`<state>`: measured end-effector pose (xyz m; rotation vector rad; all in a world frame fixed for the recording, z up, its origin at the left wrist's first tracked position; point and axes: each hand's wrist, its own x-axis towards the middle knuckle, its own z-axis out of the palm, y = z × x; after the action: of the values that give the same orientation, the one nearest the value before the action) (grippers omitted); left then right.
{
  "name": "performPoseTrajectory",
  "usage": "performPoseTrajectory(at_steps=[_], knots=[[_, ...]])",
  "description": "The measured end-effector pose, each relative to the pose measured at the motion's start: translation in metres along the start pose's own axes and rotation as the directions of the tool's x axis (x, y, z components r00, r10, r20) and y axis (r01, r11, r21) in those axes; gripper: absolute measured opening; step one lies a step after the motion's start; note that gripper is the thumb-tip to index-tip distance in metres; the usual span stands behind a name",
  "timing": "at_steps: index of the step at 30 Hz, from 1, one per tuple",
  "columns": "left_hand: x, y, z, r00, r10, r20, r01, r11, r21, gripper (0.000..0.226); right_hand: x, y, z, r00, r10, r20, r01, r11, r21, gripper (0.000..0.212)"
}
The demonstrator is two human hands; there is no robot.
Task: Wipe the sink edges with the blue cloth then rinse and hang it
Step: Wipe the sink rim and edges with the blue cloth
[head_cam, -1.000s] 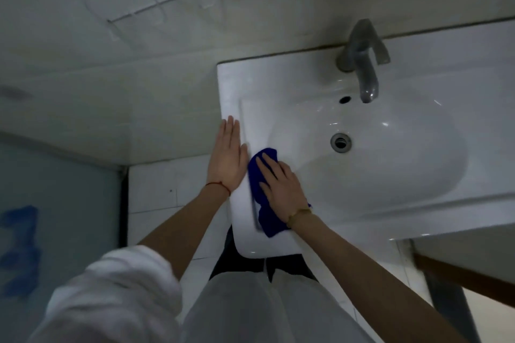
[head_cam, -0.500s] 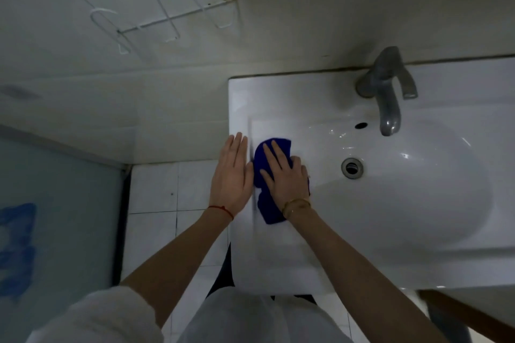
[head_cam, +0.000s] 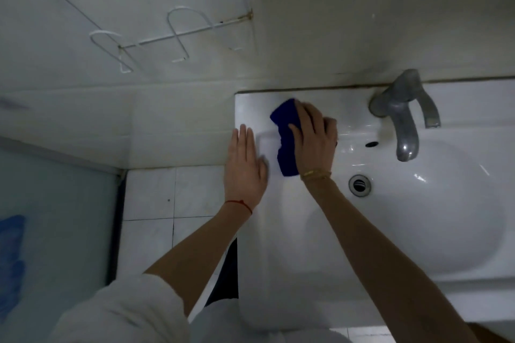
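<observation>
The right hand (head_cam: 313, 138) is pressing the blue cloth (head_cam: 287, 139) flat against the back-left corner of the white sink (head_cam: 278, 259), fingers spread and lying over the folded cloth rather than bunching it; the cloth is showing mostly to the left of that hand, with one end poking out beyond the fingertips toward the wall and the other trailing back near the wrist. Just to the left, the left hand (head_cam: 245, 167) is resting open and flat on the rim, fingers straight, holding nothing, apparently bracing. The metal faucet (head_cam: 404, 117) is standing to the right of the wiping hand, near but apart.

The wiping looks to be well under way. To do this stretch well, I'd say the palm should be keeping even pressure, running the cloth tight along the seam against the wall, then working round the faucet base. The wire rack (head_cam: 172, 39) up the wall beyond the left hand looks the likely hanging spot.
</observation>
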<state>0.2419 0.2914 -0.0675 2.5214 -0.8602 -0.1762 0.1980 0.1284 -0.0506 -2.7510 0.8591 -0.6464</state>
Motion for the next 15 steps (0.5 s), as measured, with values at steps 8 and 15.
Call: performPoseTrajectory(at_steps=[8,15], knots=[[0.0,-0.004,0.005,1.0,-0.029,0.011,0.029,1.0,0.005,0.064,0.034,0.009,0.023,0.954,-0.135,0.267,0.169,0.98,-0.106,0.062],[0.001,0.001,0.005,0.999,-0.014,-0.04,0.013,1.0,-0.011,0.067,0.037,0.036,0.017,0.983,0.145,0.112,-0.13,0.983,-0.131,0.062]])
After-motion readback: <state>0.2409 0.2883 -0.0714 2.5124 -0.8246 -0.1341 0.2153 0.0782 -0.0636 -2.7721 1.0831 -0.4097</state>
